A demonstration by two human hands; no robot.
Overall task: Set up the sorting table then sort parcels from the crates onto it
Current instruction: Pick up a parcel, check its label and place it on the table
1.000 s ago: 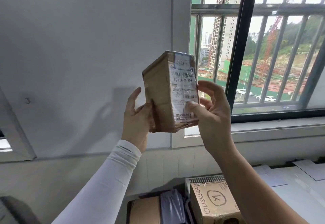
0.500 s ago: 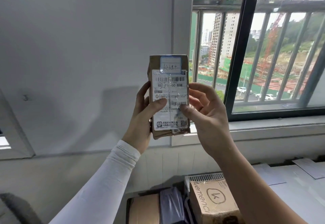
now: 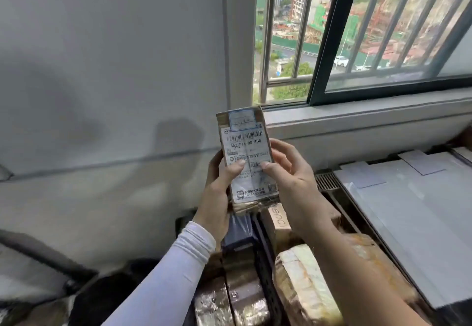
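Note:
A small brown cardboard parcel (image 3: 246, 146) with a white shipping label facing me is held upright in front of the wall, below the window sill. My left hand (image 3: 219, 195) grips its left edge, thumb lying across the label. My right hand (image 3: 291, 180) holds its right side, with the thumb pressed on the label. Below the hands, crates (image 3: 263, 269) hold several taped parcels (image 3: 304, 282), standing on edge. The white sorting table (image 3: 413, 221) lies to the right.
A grey wall (image 3: 115, 70) fills the left. A barred window (image 3: 357, 31) with a dark frame and a sill is at the upper right. A dark object (image 3: 38, 254) sits at the lower left. White sheets (image 3: 424, 162) lie on the table.
The parcel and both hands have come down from window height to just above the crates. The view has tilted down, so more of the crates and table shows.

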